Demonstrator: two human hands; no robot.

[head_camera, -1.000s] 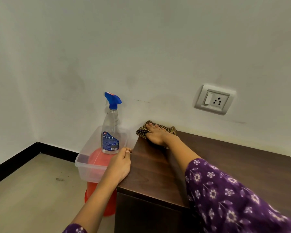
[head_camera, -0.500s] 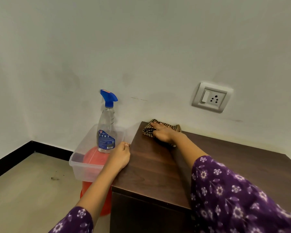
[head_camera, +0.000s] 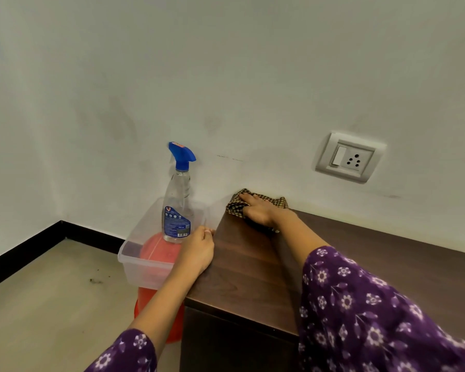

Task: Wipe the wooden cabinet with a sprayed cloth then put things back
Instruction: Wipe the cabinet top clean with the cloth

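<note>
Cloth [head_camera: 235,206] is pressed under flat right hand [head_camera: 258,212], 11 o'clock corner of cabinet [head_camera: 253,264]; left hand [head_camera: 196,252] curled over its edge. Spray bottle [head_camera: 177,205] (9 o'clock of cloth) may be toppled by an overshot stroke.

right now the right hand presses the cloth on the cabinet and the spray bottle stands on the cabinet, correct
No: the head view shows the spray bottle standing in the clear tub beside the cabinet. The right hand presses the cloth on it.

cabinet [head_camera: 253,277]: dark wood top, against wall | on top: checked cloth [head_camera: 235,208] at far left corner under pressing right hand [head_camera: 258,213]; left hand [head_camera: 196,253] holds left edge | floor [head_camera: 51,304]: red bucket [head_camera: 145,298] beside cabinet, dirt specks
</note>
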